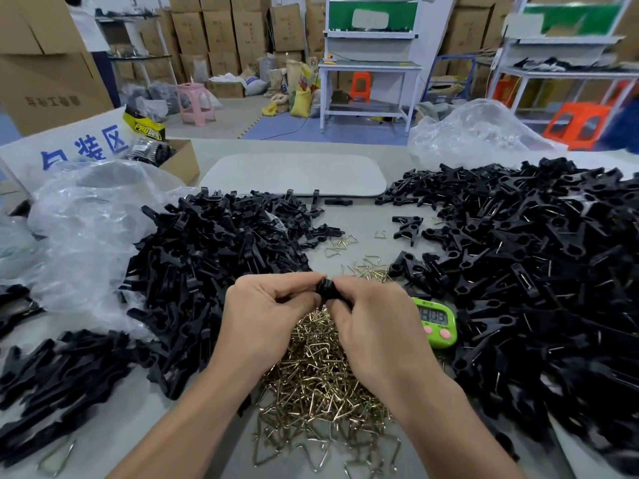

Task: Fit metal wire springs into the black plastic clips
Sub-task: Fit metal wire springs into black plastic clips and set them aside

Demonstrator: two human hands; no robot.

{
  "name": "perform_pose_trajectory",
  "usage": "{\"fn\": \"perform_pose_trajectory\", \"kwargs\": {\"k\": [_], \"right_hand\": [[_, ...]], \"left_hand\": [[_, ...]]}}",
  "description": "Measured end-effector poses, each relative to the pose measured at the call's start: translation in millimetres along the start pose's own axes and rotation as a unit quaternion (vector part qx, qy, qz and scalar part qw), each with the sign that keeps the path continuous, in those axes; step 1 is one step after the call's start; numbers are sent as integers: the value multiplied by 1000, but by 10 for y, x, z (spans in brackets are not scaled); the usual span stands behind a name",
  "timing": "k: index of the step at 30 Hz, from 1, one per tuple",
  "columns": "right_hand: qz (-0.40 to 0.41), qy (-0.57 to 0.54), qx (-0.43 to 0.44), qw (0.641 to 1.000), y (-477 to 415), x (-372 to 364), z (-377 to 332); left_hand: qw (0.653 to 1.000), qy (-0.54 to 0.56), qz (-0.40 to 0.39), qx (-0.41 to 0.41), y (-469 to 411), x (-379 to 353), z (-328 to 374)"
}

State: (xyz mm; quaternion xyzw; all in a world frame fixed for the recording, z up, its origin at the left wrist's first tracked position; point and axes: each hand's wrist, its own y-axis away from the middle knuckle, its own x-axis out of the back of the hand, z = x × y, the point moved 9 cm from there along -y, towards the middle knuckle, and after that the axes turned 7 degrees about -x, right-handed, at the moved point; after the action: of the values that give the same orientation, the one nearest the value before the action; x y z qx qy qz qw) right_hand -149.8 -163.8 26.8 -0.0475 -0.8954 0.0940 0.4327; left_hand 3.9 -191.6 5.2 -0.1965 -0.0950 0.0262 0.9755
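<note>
Above the middle of the counter [359, 216], we pinch one black clip [326, 289] between both hands: the left hand [273, 305] and the right hand [370, 316] each curl their fingertips round it, hiding whether a spring is in. It looks small, light and stiff. We judge the grip best kept on its flat sides, since springy wire may flick out. Below lies the heap of wire springs [311, 371], with bare clips [214, 257] left and fitted clips [536, 271] right.

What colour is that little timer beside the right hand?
The timer is bright green with pink buttons; the head view shows it.
</note>
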Motion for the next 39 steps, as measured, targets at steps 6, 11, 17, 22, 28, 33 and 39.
{"fn": "perform_pose_trajectory", "kwargs": {"k": [6, 11, 17, 22, 28, 33, 39], "right_hand": [[14, 31, 18, 999, -1, 30, -30], [-19, -38, -15, 999, -43, -13, 72], [-13, -62, -6, 998, -57, 29, 71], [21, 5, 18, 1000, -13, 75, 16], [110, -4, 53, 993, 46, 172, -119], [60, -128, -10, 990, -3, 122, 27], [-87, -365, -133, 917, -159, -15, 378]], "left_hand": [[1000, -9, -9, 14, 5, -29, -15], [1000, 9, 0, 15, 6, -29, 1], [996, 75, 15, 40, 19, -68, 11], [999, 18, -10, 34, 65, -113, 66], [995, 54, 39, 70, 35, -26, 8], [988, 119, 20, 100, 6, -70, -21], [996, -15, -86, -4, 25, -126, 175]]}}
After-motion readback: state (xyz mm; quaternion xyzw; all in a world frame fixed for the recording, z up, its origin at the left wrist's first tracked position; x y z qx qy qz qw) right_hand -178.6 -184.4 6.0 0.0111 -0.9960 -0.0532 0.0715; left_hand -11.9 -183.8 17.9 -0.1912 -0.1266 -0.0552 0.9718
